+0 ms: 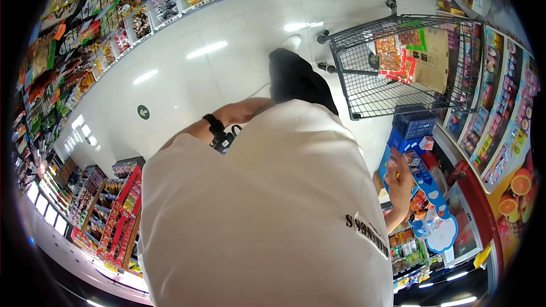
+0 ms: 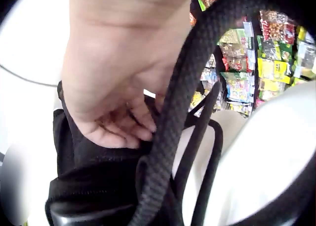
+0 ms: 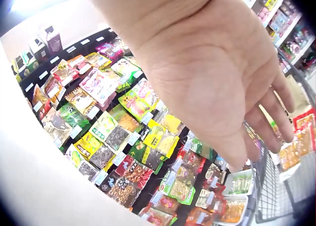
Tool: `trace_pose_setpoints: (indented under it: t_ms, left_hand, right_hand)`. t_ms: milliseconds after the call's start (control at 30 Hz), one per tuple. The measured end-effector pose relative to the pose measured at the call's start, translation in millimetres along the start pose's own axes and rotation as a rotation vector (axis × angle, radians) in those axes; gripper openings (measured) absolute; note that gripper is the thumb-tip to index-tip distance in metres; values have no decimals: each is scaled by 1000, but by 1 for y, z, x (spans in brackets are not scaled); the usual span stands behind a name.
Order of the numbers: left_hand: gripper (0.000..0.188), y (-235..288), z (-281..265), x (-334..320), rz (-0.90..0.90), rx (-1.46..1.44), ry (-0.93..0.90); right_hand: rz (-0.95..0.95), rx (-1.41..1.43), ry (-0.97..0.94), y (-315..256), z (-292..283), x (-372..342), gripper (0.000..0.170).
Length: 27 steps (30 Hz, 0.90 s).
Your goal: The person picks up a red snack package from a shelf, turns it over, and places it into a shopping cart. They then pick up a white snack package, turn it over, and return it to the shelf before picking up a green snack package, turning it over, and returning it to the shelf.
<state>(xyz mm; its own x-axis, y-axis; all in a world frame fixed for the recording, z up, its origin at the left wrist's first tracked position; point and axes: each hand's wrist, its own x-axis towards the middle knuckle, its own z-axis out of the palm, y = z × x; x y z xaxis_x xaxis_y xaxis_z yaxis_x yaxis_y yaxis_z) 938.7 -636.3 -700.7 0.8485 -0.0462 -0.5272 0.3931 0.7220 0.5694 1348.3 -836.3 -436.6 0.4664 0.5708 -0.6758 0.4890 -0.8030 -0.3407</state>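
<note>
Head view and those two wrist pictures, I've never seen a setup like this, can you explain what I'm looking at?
There's no machine here, just a person's two bare hands. The widest picture comes from a camera worn on the head, looking down past the white shirt. The others come from a camera on each wrist.

The left hand is loosely curled by the black trousers. The right hand is open, with bagged goods displayed behind it. I see nothing held in either.

A shopping cart stands on the pale floor, with packets and a brown package inside.
</note>
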Motion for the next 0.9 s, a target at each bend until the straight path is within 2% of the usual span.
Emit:
trace_pose_setpoints:
  t_ms: [33, 100, 133, 167, 233, 333, 433, 467, 533, 667, 700, 800, 867, 900]
  left_hand:
    - [53, 3, -9, 1, -69, -48, -1]
    - [35, 8, -23, 8, -75, -21, -66]
    - [31, 10, -25, 7, -141, -68, -75]
    - [28, 14, -26, 6, -208, -115, -81]
    - [28, 48, -13, -3, -466, -330, -45]
    - [29, 56, -12, -1, -550, -299, -25]
    - [33, 78, -9, -13, -590, -290, 69]
    - [43, 23, -41, -1, -638, -298, -15]
    - [48, 80, -19, -20, -539, -245, -48]
    - [56, 88, -23, -17, -635, -113, -119]
    - [60, 107, -17, -20, -701, -77, -102]
    - [70, 118, -30, -17, -899, 189, -180]
    - [74, 110, -45, -20, -920, 247, -219]
    - [75, 110, -43, -25, -877, 188, -210]
  right_hand:
    - [-4, 19, 2, -2, 2, 1, 40]
    - [-8, 54, 3, -3, 4, 0, 40]
    - [-14, 40, 3, -2, 5, 0, 40]
    - [-23, 27, 5, -1, 5, 1, 40]
    - [-36, 23, 10, 0, 7, 4, 40]
    - [-40, 57, 17, -3, 8, 7, 40]
    - [-47, 69, 39, -8, 9, 6, 39]
    - [-73, 46, 56, -10, 10, 6, 38]
    - [-104, 13, 73, -18, 11, 5, 36]
    - [-102, 108, 108, -31, 16, 3, 37]
    - [-98, 119, 113, -34, 17, 3, 37]
    - [-114, 136, 153, -32, 25, 1, 38]
    - [-83, 184, 171, -38, 28, 0, 37]
    - [-66, 200, 172, -41, 29, -1, 37]
